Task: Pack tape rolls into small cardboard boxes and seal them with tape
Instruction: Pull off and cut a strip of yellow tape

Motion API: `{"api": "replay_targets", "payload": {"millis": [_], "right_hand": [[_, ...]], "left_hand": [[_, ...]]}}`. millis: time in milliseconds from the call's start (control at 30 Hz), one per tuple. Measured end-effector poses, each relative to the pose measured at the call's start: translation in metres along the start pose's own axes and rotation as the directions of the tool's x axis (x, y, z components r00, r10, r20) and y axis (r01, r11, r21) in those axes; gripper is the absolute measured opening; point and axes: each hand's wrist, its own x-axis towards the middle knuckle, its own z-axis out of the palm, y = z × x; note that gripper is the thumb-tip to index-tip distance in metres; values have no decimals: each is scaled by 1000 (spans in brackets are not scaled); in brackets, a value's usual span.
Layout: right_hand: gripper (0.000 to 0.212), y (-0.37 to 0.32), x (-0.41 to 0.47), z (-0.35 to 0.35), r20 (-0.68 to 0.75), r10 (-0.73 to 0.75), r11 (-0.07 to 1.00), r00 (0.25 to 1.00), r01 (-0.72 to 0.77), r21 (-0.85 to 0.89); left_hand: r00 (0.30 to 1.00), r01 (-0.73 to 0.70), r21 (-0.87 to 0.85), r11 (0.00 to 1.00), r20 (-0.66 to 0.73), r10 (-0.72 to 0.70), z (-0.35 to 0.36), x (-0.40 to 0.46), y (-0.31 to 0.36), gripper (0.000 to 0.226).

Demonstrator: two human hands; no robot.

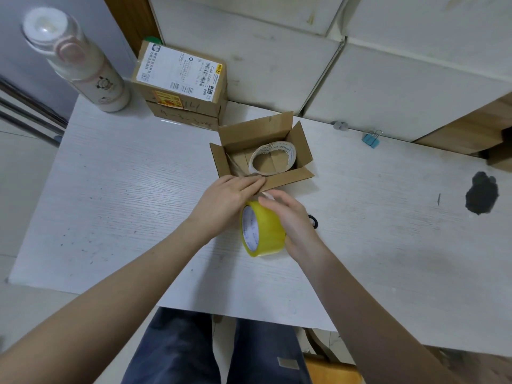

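Note:
A small open cardboard box (300, 146) stands mid-table with its flaps up, and a pale tape roll (289, 153) lies flat inside it. Just in front of the box, my right hand (291, 217) grips a yellow tape roll (267, 231) that stands on edge. My left hand (227, 196) reaches to the box's near flap, fingers fairly straight, fingertips at the loose end of the tape near the flap edge. I cannot see whether those fingertips pinch the tape end.
Two stacked sealed boxes (182, 84) with a shipping label sit at the back, beside a pink and white bottle (83, 62). A blue binder clip (371, 139) lies at the right rear. A dark stain (482, 192) marks the white table (124, 189). A small black ring (313, 220) peeks from behind my right hand.

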Motion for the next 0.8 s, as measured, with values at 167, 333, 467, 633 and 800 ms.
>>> {"api": "replay_targets", "payload": {"millis": [167, 333, 467, 633, 800], "right_hand": [[6, 1, 0, -2, 22, -6, 1000, 1000, 7, -17], [7, 0, 4, 1, -14, -93, 991, 996, 91, -94], [7, -2, 9, 5, -54, -115, 986, 992, 107, -129], [10, -5, 16, 8, -105, -75, 995, 992, 68, -69], [12, -6, 21, 14, -131, -104, 992, 986, 94, -82]], "left_hand": [[988, 25, -23, 999, -154, -29, 8, 1, -2, 44], [989, 88, -89, 992, -112, -98, 6, 3, -5, 32], [988, 131, -149, 980, -57, -141, 2, 8, -7, 35], [996, 89, -268, 959, 28, -85, -14, 11, -12, 45], [955, 258, -370, 893, 236, -178, -22, 15, -17, 62]]}}
